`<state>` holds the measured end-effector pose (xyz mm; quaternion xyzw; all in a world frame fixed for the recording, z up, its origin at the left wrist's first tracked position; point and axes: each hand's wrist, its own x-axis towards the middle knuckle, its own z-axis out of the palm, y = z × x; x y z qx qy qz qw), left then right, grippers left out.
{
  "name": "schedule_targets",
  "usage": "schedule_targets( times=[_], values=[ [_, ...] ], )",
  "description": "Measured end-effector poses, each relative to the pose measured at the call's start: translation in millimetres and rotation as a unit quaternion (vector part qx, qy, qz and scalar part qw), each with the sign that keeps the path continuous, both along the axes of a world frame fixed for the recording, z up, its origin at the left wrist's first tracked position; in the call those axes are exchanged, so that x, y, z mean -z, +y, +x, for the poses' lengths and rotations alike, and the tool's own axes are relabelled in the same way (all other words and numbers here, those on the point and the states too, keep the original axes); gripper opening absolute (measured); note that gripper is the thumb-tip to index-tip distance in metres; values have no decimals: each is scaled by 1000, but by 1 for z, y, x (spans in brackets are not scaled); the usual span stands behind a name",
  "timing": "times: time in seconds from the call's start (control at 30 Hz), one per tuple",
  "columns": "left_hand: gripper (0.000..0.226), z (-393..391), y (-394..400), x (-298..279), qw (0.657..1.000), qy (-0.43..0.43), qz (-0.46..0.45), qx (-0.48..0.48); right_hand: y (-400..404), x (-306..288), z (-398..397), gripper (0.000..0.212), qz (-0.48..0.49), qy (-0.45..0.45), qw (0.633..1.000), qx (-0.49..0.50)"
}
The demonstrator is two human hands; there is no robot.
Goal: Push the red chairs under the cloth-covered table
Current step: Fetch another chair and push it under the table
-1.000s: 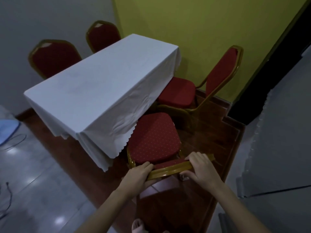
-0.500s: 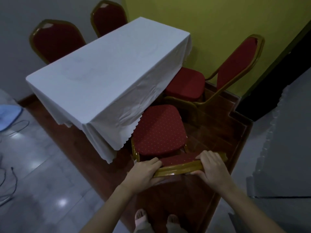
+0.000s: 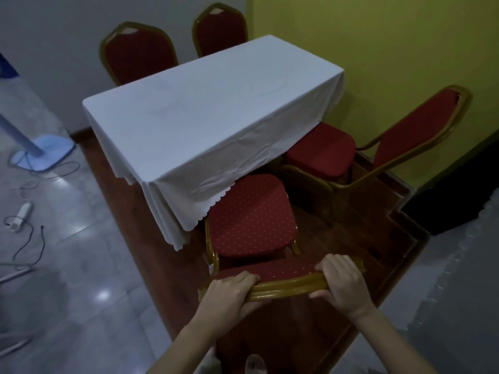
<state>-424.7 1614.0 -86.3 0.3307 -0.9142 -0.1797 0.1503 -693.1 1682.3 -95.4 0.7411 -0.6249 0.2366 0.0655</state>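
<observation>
A table under a white cloth [image 3: 210,114] stands in the middle of the room. The nearest red chair [image 3: 251,217] with a gold frame faces the table's near end, its dotted seat partly under the hanging cloth edge. My left hand [image 3: 229,295] and my right hand [image 3: 343,282] both grip the top rail of this chair's backrest. A second red chair [image 3: 321,149] stands at the table's right side, its seat front tucked under the cloth. Two more red chairs [image 3: 137,55] [image 3: 218,31] stand behind the table's far side, only their backs showing.
The table and chairs stand on a raised dark wooden platform [image 3: 378,233] with a stepped edge at right. Grey tile floor lies left, with a fan base [image 3: 43,155], a power strip [image 3: 21,214] and loose cables. A yellow wall [image 3: 378,41] is behind right.
The view has shifted so the table sits further right and lower in frame. Both hands keep hold of the backrest, and the chair's seat stays at the cloth edge.
</observation>
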Motion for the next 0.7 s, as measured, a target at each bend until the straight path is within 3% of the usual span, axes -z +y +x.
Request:
schedule_targets(
  times=[0.13,0.23,0.33,0.57,0.7],
  values=[
    [43,-15,-5,0,999,-11,-1,-38,-23,-5,-18,77,17,9,999,-27],
    [50,-32,-14,-4,998,-30,-1,-63,-44,-11,-34,77,39,6,998,-46],
    [38,-51,-28,-10,995,-52,9,-88,-69,-18,-49,75,69,0,996,-50],
    [47,-77,-65,-10,987,-97,-57,-117,-116,-24,-74,64,107,19,992,-69],
    [45,-78,-89,2,984,-73,-120,-106,-136,-23,-80,63,115,32,990,-81]
  ],
)
